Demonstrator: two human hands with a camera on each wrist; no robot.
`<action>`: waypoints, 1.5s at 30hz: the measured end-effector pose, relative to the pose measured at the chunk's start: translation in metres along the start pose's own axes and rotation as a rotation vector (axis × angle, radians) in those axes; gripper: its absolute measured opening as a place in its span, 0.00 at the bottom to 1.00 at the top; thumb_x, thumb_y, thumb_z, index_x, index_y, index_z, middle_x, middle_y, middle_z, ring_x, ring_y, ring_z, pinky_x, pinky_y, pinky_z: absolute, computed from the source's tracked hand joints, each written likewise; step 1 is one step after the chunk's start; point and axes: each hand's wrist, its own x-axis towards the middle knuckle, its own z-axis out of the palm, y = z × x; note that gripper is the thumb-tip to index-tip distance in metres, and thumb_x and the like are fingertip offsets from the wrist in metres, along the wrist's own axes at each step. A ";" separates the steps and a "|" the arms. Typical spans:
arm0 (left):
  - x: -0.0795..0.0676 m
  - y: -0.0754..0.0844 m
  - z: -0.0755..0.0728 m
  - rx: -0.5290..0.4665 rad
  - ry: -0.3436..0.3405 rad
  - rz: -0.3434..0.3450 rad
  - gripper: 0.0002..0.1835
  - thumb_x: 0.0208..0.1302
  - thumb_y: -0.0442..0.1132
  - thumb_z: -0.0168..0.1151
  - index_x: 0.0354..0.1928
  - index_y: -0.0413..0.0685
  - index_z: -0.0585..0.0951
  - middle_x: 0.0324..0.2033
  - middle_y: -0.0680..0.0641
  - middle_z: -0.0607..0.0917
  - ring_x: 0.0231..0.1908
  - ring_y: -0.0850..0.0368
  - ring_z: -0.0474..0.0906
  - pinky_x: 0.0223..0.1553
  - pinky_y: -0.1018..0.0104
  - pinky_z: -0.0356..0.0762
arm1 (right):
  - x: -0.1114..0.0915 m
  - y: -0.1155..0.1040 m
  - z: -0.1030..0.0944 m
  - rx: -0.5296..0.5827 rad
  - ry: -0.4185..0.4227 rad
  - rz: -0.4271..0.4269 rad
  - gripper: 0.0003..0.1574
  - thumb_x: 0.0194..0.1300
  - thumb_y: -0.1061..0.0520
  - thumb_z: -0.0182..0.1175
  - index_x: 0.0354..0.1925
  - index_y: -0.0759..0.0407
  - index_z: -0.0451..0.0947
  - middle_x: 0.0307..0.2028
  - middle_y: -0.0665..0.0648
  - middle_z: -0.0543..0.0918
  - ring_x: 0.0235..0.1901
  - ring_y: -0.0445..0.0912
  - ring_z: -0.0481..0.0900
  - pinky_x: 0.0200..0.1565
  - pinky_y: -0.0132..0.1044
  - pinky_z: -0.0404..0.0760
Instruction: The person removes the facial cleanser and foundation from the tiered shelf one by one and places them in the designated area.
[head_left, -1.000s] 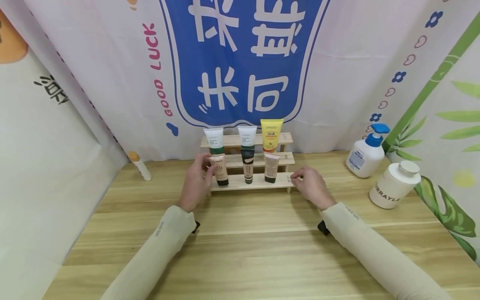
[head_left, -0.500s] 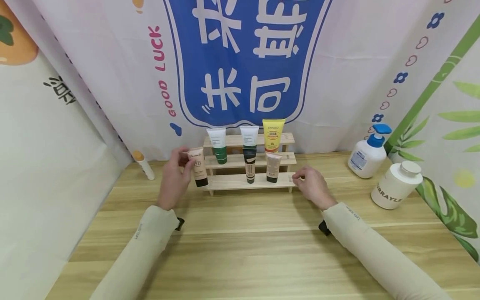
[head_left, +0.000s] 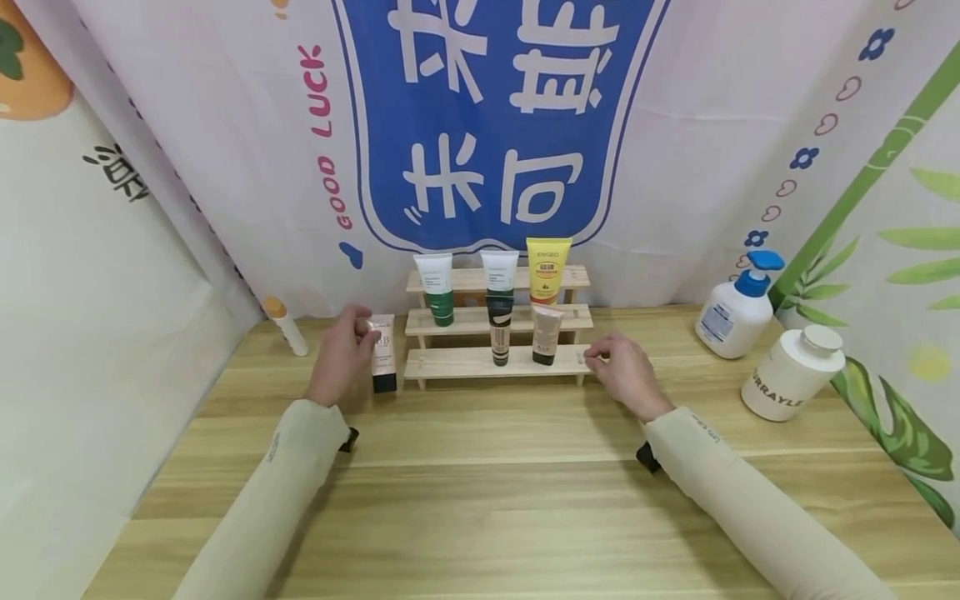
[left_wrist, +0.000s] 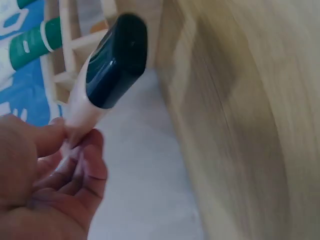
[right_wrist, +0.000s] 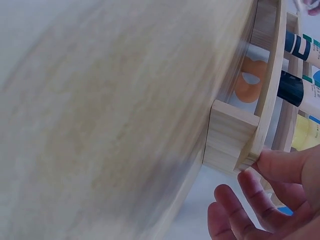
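Note:
My left hand (head_left: 339, 357) pinches a pale pink BB cream tube (head_left: 384, 354) near its crimped top, just left of the wooden three-step rack (head_left: 453, 367). In the left wrist view, thumb and fingers meet on the tube's thin end, and its black cap (left_wrist: 120, 60) points away from the palm. At the rack's right end, my right hand (head_left: 624, 371) grips the tip of the lowest shelf, thumb above and a finger beneath, as the right wrist view shows. A black-topped tube (head_left: 500, 329) and a pinkish tube (head_left: 546, 335) stand on that shelf.
Higher on the rack are two white-and-green tubes, one left (head_left: 437, 292) and one central (head_left: 499, 273), plus a yellow tube (head_left: 547, 271). An orange-capped stick (head_left: 287, 327) stands far left. A blue-pump bottle (head_left: 737, 308) and a white jar (head_left: 791, 372) stand right.
The BB cream tube has left the lowest shelf's left end, going leftward and then lower beside the rack in my left hand. My right hand keeps its place on the rack.

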 end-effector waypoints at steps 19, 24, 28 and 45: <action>0.033 -0.031 0.035 0.097 -0.284 -0.241 0.16 0.69 0.37 0.53 0.54 0.36 0.75 0.48 0.36 0.78 0.44 0.45 0.73 0.44 0.52 0.72 | 0.003 0.003 0.001 -0.004 0.003 -0.001 0.06 0.60 0.62 0.64 0.36 0.63 0.84 0.41 0.56 0.79 0.40 0.53 0.77 0.41 0.47 0.75; 0.031 -0.025 0.035 0.132 -0.292 -0.238 0.16 0.70 0.36 0.51 0.55 0.36 0.76 0.49 0.37 0.78 0.40 0.46 0.74 0.40 0.54 0.73 | 0.003 0.002 0.000 0.004 0.000 0.001 0.06 0.60 0.62 0.64 0.36 0.63 0.84 0.41 0.57 0.79 0.40 0.53 0.77 0.41 0.47 0.75; 0.031 -0.022 0.036 0.165 -0.291 -0.268 0.15 0.69 0.35 0.50 0.54 0.36 0.76 0.48 0.36 0.78 0.39 0.46 0.74 0.39 0.55 0.73 | 0.003 0.003 0.000 0.023 -0.011 0.003 0.06 0.60 0.63 0.63 0.36 0.64 0.84 0.41 0.57 0.79 0.40 0.52 0.77 0.41 0.46 0.75; 0.021 -0.012 0.017 0.148 -0.073 -0.111 0.21 0.71 0.40 0.44 0.57 0.33 0.73 0.44 0.34 0.78 0.39 0.42 0.75 0.40 0.49 0.74 | 0.002 0.005 0.000 0.038 -0.003 -0.021 0.05 0.60 0.65 0.62 0.35 0.64 0.84 0.41 0.57 0.79 0.39 0.51 0.78 0.39 0.44 0.77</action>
